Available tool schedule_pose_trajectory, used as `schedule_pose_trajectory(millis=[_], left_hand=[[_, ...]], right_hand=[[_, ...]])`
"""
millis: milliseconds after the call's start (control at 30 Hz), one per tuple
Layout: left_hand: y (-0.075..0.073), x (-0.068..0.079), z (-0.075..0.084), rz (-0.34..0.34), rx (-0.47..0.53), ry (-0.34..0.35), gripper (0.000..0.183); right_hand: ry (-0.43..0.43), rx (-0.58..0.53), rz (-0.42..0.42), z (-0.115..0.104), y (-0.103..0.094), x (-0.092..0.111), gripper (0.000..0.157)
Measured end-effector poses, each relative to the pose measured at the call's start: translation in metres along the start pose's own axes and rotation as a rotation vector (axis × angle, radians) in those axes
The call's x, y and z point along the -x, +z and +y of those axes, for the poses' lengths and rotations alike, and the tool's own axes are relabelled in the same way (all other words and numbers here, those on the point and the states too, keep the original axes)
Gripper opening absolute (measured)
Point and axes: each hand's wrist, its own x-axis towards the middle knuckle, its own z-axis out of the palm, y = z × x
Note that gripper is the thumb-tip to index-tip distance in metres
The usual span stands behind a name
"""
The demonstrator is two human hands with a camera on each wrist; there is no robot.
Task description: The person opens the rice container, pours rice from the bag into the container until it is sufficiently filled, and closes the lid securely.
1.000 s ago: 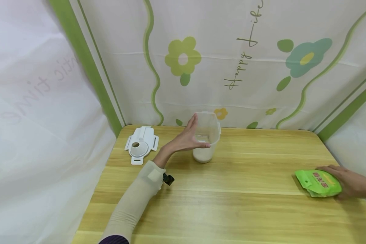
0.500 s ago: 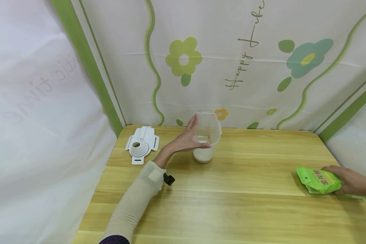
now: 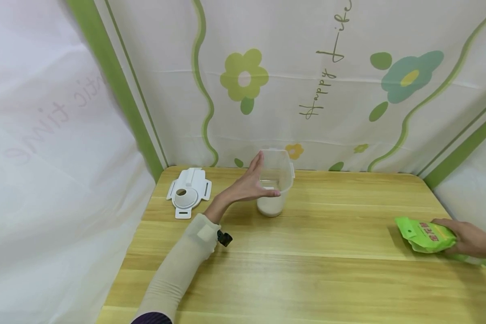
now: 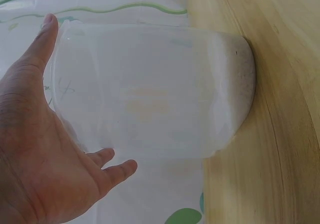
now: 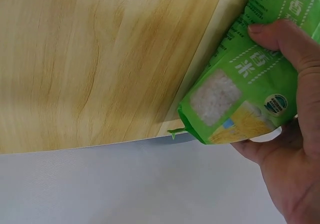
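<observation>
At the back middle of the table, a translucent plastic container [image 3: 284, 180] stands upright, a whitish layer showing in its lower part. My left hand [image 3: 246, 185] holds it near the rim, thumb on one side and fingers on the other; the left wrist view shows the palm beside the container [image 4: 145, 89]. By the right edge, my right hand [image 3: 467, 238] grips a green bag of rice [image 3: 427, 236]. In the right wrist view the thumb lies across the printed face of the rice bag [image 5: 215, 96], while fingers behind are partly hidden.
A white plastic lid [image 3: 194, 182] with a round spout and slotted tabs lies at the back left. The wooden table [image 3: 308, 279] meets a patterned curtain [image 3: 279, 90] behind it.
My right hand has raised the end of the rice bag slightly and tilted it, with more of its lower part showing beneath the hand. My left hand and the container stay put.
</observation>
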Motion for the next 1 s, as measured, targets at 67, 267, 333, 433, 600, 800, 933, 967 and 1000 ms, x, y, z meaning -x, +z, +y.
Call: schedule_pose_trajectory(millis=[67,267,333,433,600,800,933,967,1000], left_hand=[[0.000,0.000,-0.001,0.005,0.002,0.006,0.135],[0.000,0.000,-0.001,0.004,0.007,0.002,0.136],[-0.001,0.000,0.000,0.003,0.006,0.001,0.135],[-0.001,0.001,0.000,0.000,0.004,0.000,0.135],[-0.001,0.001,0.001,-0.004,0.004,-0.004,0.135],[0.000,0.001,0.001,-0.013,-0.011,-0.020,0.133],[0.000,0.002,0.001,-0.014,-0.013,-0.027,0.132],[0.000,0.002,0.001,-0.017,-0.015,-0.031,0.131],[-0.001,0.002,0.001,-0.019,-0.014,-0.034,0.131]], right_hand=[[-0.001,0.005,-0.005,0.000,-0.001,0.000,0.088],[0.052,0.012,-0.017,0.002,-0.003,-0.001,0.084],[0.065,0.015,-0.020,0.003,-0.003,-0.002,0.082],[0.095,0.014,-0.042,0.003,-0.004,-0.004,0.082],[0.155,0.022,-0.080,0.000,-0.009,-0.009,0.089],[0.130,0.002,-0.040,-0.002,-0.012,-0.012,0.094],[0.129,-0.013,-0.022,-0.005,-0.015,-0.016,0.097],[0.131,-0.014,-0.018,-0.008,-0.017,-0.018,0.096],[0.141,-0.015,-0.009,-0.010,-0.018,-0.020,0.092]])
